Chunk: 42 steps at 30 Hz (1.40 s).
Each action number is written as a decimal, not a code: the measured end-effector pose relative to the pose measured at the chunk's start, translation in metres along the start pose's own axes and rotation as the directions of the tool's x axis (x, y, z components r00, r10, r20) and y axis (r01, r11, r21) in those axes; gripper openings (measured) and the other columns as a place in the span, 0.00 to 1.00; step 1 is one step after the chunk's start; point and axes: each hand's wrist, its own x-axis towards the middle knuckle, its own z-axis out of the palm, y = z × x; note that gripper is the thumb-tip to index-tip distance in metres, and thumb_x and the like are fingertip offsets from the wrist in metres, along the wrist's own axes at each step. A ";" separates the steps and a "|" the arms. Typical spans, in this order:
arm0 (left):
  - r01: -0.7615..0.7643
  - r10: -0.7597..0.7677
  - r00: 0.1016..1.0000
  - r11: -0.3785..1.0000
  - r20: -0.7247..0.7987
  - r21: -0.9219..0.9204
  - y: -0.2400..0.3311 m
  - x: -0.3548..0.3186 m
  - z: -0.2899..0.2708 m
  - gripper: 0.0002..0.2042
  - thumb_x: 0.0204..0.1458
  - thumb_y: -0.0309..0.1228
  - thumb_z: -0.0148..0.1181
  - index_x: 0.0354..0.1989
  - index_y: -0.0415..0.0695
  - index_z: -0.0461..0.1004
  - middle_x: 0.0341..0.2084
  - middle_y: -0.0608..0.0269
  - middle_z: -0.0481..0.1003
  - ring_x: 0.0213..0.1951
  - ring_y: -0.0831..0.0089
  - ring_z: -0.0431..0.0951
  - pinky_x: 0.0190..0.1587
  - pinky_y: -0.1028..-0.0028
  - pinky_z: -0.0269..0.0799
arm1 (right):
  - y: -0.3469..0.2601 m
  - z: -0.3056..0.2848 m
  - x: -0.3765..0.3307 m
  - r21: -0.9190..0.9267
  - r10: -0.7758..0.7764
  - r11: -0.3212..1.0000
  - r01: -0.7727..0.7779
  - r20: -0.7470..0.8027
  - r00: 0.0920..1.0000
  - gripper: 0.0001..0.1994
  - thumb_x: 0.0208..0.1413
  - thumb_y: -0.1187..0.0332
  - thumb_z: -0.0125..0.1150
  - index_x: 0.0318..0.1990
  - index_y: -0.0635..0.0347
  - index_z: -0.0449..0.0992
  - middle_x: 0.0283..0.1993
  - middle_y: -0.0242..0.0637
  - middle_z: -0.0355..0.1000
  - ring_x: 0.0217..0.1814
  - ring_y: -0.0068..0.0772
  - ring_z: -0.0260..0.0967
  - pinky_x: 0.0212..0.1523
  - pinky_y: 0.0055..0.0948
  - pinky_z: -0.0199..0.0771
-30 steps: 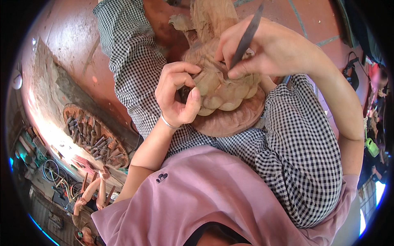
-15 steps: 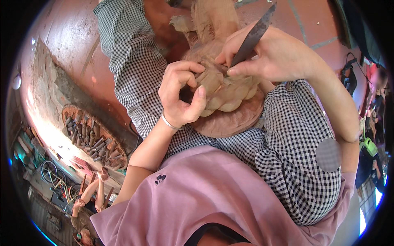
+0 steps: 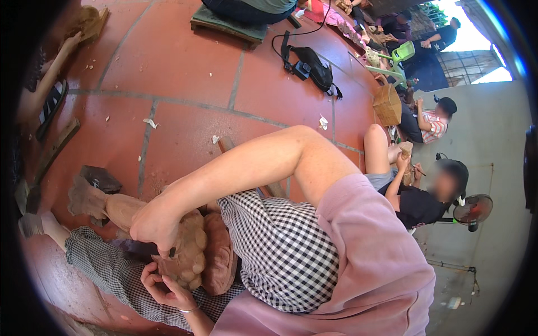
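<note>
A brown wooden carving (image 3: 190, 243) with rounded, petal-like lobes lies between my checked trouser legs, its scalloped round base (image 3: 217, 255) toward me. The narrower upper part reaches away to the left. My right hand (image 3: 154, 223) is closed over the carving on a dark flat blade (image 3: 133, 246), partly covered by the fingers. Close by on the lobed side is my left hand (image 3: 171, 292). Its fingers are curved and apart, with fingertips at the carving's edge and a gap between thumb and forefinger. Where the blade meets the wood is hidden.
A dark block (image 3: 101, 178) lies on the red tiles beyond the carving, near a wooden-handled tool (image 3: 56, 151). A black bag (image 3: 315, 70) rests farther off. At right, a person in a black cap (image 3: 420, 196) carves beside a fan (image 3: 472, 210). Others sit around.
My view has swung to the right, so the carving and both hands now appear lower left. The right hand still grips the blade; the left stays beside the carving.
</note>
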 end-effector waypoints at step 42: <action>-0.040 0.038 0.999 0.996 0.024 0.082 0.004 0.006 -0.006 0.13 0.62 0.33 0.57 0.32 0.40 0.60 0.44 0.54 0.70 0.47 0.66 0.68 0.58 0.67 0.61 | 0.015 0.010 -0.027 0.374 -0.137 0.900 0.223 -0.243 0.960 0.12 0.48 0.66 0.73 0.39 0.58 0.83 0.38 0.38 0.81 0.44 0.39 0.77 0.45 0.37 0.74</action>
